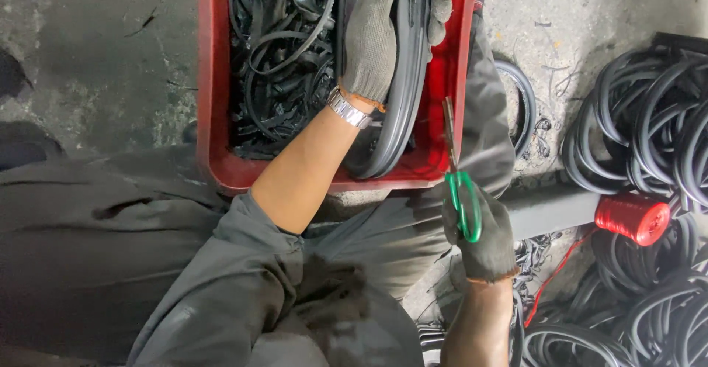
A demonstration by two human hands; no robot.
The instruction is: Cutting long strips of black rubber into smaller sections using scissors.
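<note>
The left hand (376, 35), in a grey knit glove with a metal wristwatch (348, 109) at the wrist, reaches into a red plastic crate (212, 116) and closes its fingers around a bundle of black rubber rings (402, 87). The bundle is a stack of thin, dull black loops pressed together, curving in a long arc from the crate's far edge down toward its near right corner, where it rests against the inner wall. The rest of the crate is filled with a tangle of loose black rubber strips (284, 57), heaped toward the left side. The right hand (479, 238), in a darker glove, hangs just past the crate's near right corner, its fingers wrapped through the green handles of a pair of scissors (456, 168); the blades point up toward the crate rim and look closed, though the view is too narrow to be sure. A red spool (633, 218) and coils of black hose (649, 116) lie on the floor to the right.
</note>
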